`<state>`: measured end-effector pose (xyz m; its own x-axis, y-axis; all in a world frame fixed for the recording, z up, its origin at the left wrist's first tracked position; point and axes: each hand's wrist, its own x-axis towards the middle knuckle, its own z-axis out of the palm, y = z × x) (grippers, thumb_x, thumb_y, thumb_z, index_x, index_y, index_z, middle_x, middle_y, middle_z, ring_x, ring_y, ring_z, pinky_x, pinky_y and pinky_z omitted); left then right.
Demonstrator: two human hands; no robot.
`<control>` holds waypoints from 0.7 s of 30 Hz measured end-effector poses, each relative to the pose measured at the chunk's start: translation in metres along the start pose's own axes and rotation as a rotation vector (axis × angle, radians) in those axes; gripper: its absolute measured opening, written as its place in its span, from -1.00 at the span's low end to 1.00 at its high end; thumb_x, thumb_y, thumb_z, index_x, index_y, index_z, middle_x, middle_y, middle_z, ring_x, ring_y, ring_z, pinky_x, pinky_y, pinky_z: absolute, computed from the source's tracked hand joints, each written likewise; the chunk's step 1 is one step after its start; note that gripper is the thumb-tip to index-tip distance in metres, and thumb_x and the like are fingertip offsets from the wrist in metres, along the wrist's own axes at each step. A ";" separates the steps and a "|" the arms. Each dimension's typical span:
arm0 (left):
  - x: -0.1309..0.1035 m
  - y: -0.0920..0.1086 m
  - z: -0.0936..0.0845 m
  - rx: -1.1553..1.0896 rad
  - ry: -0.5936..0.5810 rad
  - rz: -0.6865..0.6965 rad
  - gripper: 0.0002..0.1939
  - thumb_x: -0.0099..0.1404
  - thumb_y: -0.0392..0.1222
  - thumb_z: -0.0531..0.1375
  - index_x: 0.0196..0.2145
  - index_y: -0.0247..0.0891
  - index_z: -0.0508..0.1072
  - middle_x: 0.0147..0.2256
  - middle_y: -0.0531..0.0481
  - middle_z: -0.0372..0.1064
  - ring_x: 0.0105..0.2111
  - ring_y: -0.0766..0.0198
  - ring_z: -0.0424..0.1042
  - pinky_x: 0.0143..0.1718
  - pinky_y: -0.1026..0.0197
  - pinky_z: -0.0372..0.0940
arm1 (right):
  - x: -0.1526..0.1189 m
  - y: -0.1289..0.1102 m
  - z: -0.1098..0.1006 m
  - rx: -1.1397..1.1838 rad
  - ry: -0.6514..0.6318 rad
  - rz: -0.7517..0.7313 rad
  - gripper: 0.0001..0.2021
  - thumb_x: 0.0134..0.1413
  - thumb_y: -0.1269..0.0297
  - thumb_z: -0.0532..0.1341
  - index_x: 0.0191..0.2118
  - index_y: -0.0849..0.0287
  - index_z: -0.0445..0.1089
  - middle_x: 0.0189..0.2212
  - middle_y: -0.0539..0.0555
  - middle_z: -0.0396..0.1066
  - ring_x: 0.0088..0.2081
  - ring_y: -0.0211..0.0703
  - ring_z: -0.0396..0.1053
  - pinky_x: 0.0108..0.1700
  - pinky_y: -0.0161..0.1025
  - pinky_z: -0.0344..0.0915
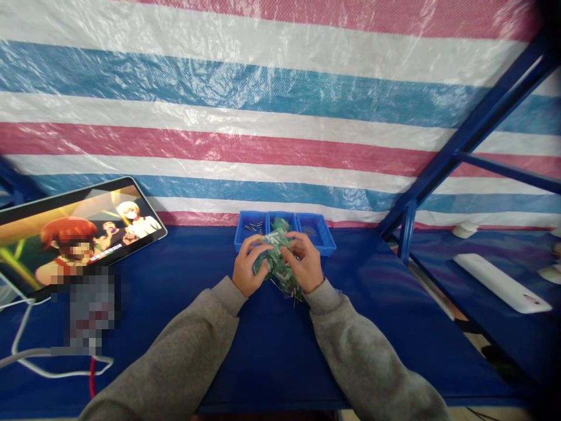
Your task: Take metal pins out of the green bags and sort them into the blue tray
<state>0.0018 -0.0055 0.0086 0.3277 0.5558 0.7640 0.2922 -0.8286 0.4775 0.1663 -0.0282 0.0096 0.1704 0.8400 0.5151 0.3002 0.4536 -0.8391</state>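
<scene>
A heap of small, clear-green plastic pieces (276, 263) lies on the blue table, with thin metal bits showing at its near right edge. My left hand (249, 268) curls around the heap's left side, fingers bent and gripping some of the pieces. From the right, my right hand (307, 264) closes thumb and fingers on pieces at the top of the heap. What exactly each fingertip pinches is too small to make out. Just beyond both hands stands a blue three-part tray (326, 242). Thin metal pins (253, 227) lie in its left compartment, and green pieces (280, 224) in the middle one.
A tablet (83, 234) playing a cartoon leans at the left, with a white cable (20, 333) and a blurred-out object (92, 310) near it. A striped plastic sheet (263, 117) hangs behind. To the right are a blue metal frame (438, 166) and a white long object (499, 282).
</scene>
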 end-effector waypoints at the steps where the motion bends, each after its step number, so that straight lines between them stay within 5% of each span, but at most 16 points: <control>1: 0.001 -0.001 0.000 0.027 0.001 0.010 -0.75 0.25 -0.24 0.11 -0.11 -0.28 0.40 0.00 -0.21 0.18 0.02 0.09 0.25 -0.04 0.06 0.28 | 0.000 0.001 0.000 0.016 -0.016 0.006 -0.74 0.05 0.21 0.22 -0.12 0.14 0.34 -0.48 -0.02 0.40 -0.52 -0.25 0.37 -0.43 -0.29 0.33; 4: 0.001 -0.006 0.002 0.081 0.043 0.015 -0.79 0.24 -0.23 0.15 -0.15 -0.24 0.44 0.00 -0.19 0.19 0.01 0.10 0.25 -0.08 0.08 0.29 | 0.000 0.001 -0.001 0.034 -0.071 0.020 -0.79 0.08 0.16 0.19 -0.20 0.14 0.41 -0.42 0.02 0.45 -0.48 -0.21 0.42 -0.38 -0.26 0.37; 8: -0.001 -0.011 0.002 0.068 0.088 -0.003 -0.89 0.25 -0.25 0.15 -0.28 -0.26 0.47 -0.25 -0.10 0.38 -0.20 0.21 0.37 -0.14 0.14 0.31 | -0.001 -0.003 -0.004 0.008 -0.104 -0.034 -0.73 0.22 0.18 0.03 -0.18 0.13 0.45 -0.45 0.04 0.43 -0.42 -0.20 0.41 -0.32 -0.23 0.37; 13: -0.003 -0.006 0.002 0.025 0.075 -0.125 -0.87 0.29 -0.22 0.12 -0.28 -0.29 0.45 -0.34 -0.04 0.46 -0.33 0.29 0.44 -0.21 0.25 0.33 | 0.001 -0.008 -0.005 -0.112 -0.103 -0.175 -0.80 0.05 0.20 0.20 -0.21 0.14 0.44 -0.20 0.13 0.36 -0.19 -0.11 0.36 -0.25 -0.21 0.36; 21: -0.004 -0.004 0.005 -0.054 0.026 -0.152 -0.79 0.25 -0.19 0.16 -0.16 -0.27 0.42 -0.23 -0.07 0.46 -0.29 0.29 0.46 -0.18 0.25 0.36 | 0.000 0.000 -0.001 -0.192 -0.073 -0.092 -0.85 0.00 0.21 0.24 -0.34 0.17 0.41 -0.49 0.01 0.41 -0.45 -0.21 0.34 -0.33 -0.27 0.30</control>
<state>0.0034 -0.0037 0.0016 0.2596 0.6740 0.6916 0.2881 -0.7376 0.6107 0.1671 -0.0283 0.0102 0.0677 0.8204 0.5678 0.4857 0.4701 -0.7370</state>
